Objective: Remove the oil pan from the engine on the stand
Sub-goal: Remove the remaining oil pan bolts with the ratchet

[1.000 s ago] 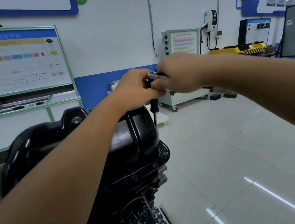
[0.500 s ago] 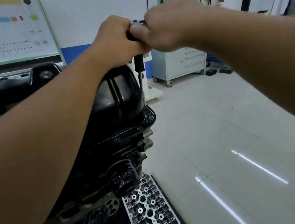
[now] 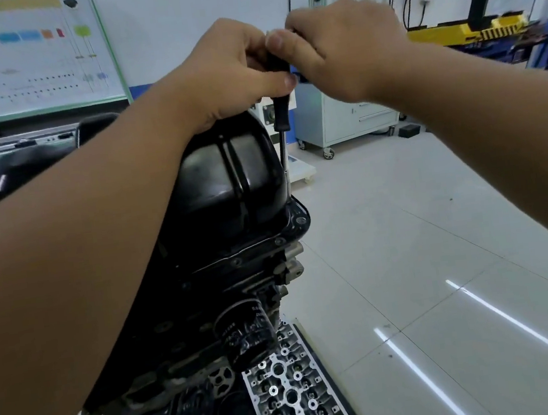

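A glossy black oil pan (image 3: 224, 179) sits on top of the inverted engine (image 3: 208, 301), bolted along its flange (image 3: 296, 221). A black-handled driver (image 3: 281, 113) stands upright, its thin shaft reaching down to the flange at the pan's far right corner. My left hand (image 3: 231, 71) grips the top of the handle. My right hand (image 3: 339, 47) pinches a metal piece at the handle's top end, mostly hidden by my fingers. My left forearm covers much of the pan's left side.
A black oil filter (image 3: 247, 334) sticks out of the engine's side. A cylinder head (image 3: 295, 394) lies on a tray below. White carts (image 3: 351, 118) stand behind, a board (image 3: 19, 55) at left, a yellow bench (image 3: 465, 30) at right, tiled floor (image 3: 444, 255) on the right.
The view has tilted down, so more of the engine, the filter and the cylinder head shows. Both hands stay on the driver's top; the right hand has shifted slightly round it.
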Demonstrator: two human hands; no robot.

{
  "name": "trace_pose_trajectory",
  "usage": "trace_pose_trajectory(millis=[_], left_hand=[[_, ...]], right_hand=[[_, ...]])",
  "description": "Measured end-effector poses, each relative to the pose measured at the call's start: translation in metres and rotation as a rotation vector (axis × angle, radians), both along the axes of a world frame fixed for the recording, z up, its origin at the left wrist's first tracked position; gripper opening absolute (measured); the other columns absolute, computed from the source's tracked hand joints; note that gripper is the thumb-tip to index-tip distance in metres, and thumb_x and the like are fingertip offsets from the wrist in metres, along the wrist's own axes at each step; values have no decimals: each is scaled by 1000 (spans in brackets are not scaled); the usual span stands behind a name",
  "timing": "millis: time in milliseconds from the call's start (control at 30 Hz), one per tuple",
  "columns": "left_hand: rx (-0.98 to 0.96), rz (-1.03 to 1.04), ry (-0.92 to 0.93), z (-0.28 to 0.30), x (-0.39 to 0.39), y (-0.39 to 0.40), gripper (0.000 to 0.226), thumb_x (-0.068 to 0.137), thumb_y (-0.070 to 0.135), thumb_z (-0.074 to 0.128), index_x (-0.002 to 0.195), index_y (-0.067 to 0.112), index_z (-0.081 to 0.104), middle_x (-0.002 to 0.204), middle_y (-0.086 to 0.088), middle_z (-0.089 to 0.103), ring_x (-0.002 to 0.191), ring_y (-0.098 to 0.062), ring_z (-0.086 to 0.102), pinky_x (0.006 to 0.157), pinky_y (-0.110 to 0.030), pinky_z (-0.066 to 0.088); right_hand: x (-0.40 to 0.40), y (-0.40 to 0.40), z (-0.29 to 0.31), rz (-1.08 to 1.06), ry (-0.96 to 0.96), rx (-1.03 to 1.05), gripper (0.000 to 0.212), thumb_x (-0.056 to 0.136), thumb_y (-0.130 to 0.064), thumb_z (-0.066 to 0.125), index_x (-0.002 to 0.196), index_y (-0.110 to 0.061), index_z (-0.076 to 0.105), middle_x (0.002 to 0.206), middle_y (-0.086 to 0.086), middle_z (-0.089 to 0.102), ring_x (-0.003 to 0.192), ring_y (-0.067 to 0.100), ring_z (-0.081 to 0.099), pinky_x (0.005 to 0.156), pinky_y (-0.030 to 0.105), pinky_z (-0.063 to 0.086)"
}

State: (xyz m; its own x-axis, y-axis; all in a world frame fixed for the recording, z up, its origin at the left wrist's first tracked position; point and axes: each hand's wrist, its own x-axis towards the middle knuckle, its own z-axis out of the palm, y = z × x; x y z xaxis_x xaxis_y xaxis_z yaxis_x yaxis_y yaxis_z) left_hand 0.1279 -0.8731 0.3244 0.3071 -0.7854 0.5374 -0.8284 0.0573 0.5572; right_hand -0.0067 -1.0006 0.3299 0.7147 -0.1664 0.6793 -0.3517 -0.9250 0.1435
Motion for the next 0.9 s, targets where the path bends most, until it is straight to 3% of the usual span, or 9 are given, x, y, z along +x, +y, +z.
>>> trace_pose_trajectory(millis=[133,200,267,367,500,600,667,800,900], left_hand=[[-70,189,-19,0,-1,-9,40,62,32,82,81,0,65,64,3,54,57,-9,50,59,-25,42],[-58,191,-7,-1,-3,-12,39,64,31,81,87,2,68,68,2,61,58,-10,56,62,-29,49],[-28,104,43,-1,-3,-10,35,69,24,83,95,4,69,76,-6,67,64,-15,64,67,-36,56],[-13,-8,103,0,3,-3,31,73,17,86,96,5,69,79,-5,72,74,-17,71,73,-31,60],[-20,13,89,1,6,-1,37,70,23,89,92,2,68,76,-4,65,70,-14,64,71,-28,54],[-43,145,20,-1,2,-8,44,66,33,88,90,4,66,76,-8,66,67,-14,59,73,-35,57],[-43,163,20,-1,0,-9,46,67,31,88,98,3,69,89,-15,73,73,-14,64,81,-40,61],[-14,13,138,2,3,2,33,78,9,87,105,-1,70,84,-6,72,77,-15,71,69,-28,56],[-20,-6,165,2,3,4,40,76,6,87,110,-5,69,85,-7,73,79,-17,70,68,-26,54]], right_hand=[[-13,11,29,47,223,213,31,105,-41,52,122,-16,61,85,7,67,69,29,64,62,43,54],[-21,9,44,70,336,364,24,101,-21,65,122,-10,62,79,16,72,56,26,68,60,47,61],[-20,7,51,88,354,363,24,98,-10,68,121,-11,62,95,18,73,64,24,68,66,44,60],[-10,8,47,84,289,224,26,93,-2,70,108,-21,60,113,9,68,86,23,63,76,38,47],[-3,9,43,44,191,128,16,93,-6,72,100,-16,64,91,7,67,77,25,61,65,34,47],[-3,16,55,57,338,370,13,92,-8,73,97,1,65,59,7,69,48,19,67,43,26,52],[-6,17,63,111,406,483,15,88,-7,76,90,0,63,56,3,69,43,12,66,40,22,52],[-1,10,56,67,278,299,20,86,-3,77,88,-17,64,87,3,68,71,15,62,62,29,46],[9,12,40,90,110,267,23,84,13,61,87,-9,64,89,9,63,83,24,57,66,31,41]])
